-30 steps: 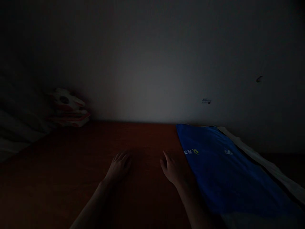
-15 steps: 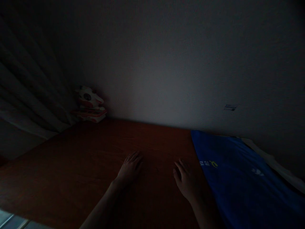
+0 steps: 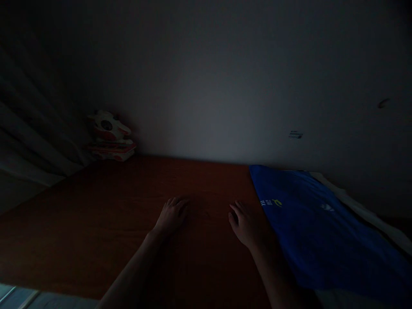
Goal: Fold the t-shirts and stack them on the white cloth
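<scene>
My left hand (image 3: 171, 216) lies palm down on the reddish-brown tabletop (image 3: 106, 223), fingers stretched forward and the thumb apart, holding nothing. To its right my right hand (image 3: 242, 222) also rests on the brown surface, empty, with thumb and fingers a little apart. A dark blue cloth (image 3: 309, 231) with white and yellow-green printed marks is spread just right of my right hand. The hand and the cloth do not appear to touch. Dim light hides the finer detail of the fingers.
At the back left stands a white and red cow-shaped toy (image 3: 107, 133) on a flat base. A curtain (image 3: 28, 141) hangs at the left. Behind the table rises a pale wall (image 3: 206, 86) with a small sticker (image 3: 295, 134). White fabric (image 3: 357, 204) edges the blue cloth.
The view has turned slightly right, so the toy, the cloth and the sticker sit further left in it. Both hands stay on the tabletop with nearly the same pose.
</scene>
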{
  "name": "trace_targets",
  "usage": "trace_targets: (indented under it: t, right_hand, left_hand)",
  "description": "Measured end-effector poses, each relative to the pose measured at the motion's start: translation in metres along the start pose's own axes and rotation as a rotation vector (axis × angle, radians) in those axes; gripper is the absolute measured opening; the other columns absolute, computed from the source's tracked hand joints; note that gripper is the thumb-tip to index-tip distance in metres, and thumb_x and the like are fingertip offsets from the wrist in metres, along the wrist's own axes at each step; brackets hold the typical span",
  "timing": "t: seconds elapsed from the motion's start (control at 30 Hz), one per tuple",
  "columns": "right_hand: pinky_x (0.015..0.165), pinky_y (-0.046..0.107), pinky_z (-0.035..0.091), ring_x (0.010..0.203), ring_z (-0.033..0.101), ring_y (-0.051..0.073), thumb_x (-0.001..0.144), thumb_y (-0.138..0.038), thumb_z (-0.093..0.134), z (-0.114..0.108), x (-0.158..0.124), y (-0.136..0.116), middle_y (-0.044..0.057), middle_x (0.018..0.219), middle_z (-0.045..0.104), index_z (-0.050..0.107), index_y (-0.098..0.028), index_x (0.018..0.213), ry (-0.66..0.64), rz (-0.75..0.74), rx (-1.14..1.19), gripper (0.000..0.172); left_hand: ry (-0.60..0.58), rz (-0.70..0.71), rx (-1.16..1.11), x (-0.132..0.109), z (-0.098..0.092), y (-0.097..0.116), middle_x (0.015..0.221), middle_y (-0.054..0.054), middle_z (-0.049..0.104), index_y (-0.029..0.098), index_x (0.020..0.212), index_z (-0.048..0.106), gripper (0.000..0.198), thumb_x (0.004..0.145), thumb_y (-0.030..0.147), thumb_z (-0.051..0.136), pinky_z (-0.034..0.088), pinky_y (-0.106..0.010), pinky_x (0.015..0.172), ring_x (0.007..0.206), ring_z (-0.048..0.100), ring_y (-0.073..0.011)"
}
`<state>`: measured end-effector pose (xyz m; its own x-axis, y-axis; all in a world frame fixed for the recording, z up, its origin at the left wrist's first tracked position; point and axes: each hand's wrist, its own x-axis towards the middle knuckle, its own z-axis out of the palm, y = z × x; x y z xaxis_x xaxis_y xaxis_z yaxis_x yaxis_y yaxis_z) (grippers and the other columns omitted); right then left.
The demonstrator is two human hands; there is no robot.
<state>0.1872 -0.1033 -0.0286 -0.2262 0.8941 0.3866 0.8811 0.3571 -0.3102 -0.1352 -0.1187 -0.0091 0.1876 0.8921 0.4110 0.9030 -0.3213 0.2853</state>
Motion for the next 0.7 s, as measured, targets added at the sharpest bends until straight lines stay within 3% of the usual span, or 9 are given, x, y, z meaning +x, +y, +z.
trace_targets:
  t: [0.3, 0.57, 0.7]
  right_hand:
    - [0.117, 0.048, 0.038, 0.138, 0.052, 0.028, 0.099, -0.034, 0.045, -0.008, 0.002, -0.005, 0.015, 0.145, 0.06, 0.068, -0.016, 0.129, -0.018, 0.018, -0.016, 0.041]
    - [0.115, 0.046, 0.039, 0.137, 0.053, 0.028, 0.098, -0.03, 0.048, -0.019, 0.002, -0.018, 0.014, 0.144, 0.062, 0.069, -0.017, 0.127, -0.017, 0.038, -0.031, 0.037]
    - [0.102, 0.039, 0.048, 0.119, 0.065, 0.026, 0.097, -0.031, 0.053, -0.035, 0.002, -0.023, 0.013, 0.131, 0.069, 0.07, -0.02, 0.121, -0.035, 0.019, -0.037, 0.032]
  left_hand:
    - [0.038, 0.09, -0.064, 0.003, -0.009, 0.002, 0.118, -0.011, 0.071, 0.021, 0.109, 0.073, 0.031, 0.095, 0.024, 0.046, 0.054, -0.044, 0.099, 0.108, 0.066, -0.0257]
    - [0.089, 0.128, -0.105, 0.005, -0.012, 0.005, 0.102, -0.011, 0.072, 0.02, 0.099, 0.072, 0.03, 0.095, 0.032, 0.044, 0.057, -0.042, 0.088, 0.095, 0.067, -0.0249]
    - [0.086, 0.105, -0.136, 0.006, -0.013, 0.007, 0.097, -0.009, 0.072, 0.021, 0.103, 0.069, 0.03, 0.095, 0.038, 0.046, 0.06, -0.036, 0.08, 0.089, 0.068, -0.0228]
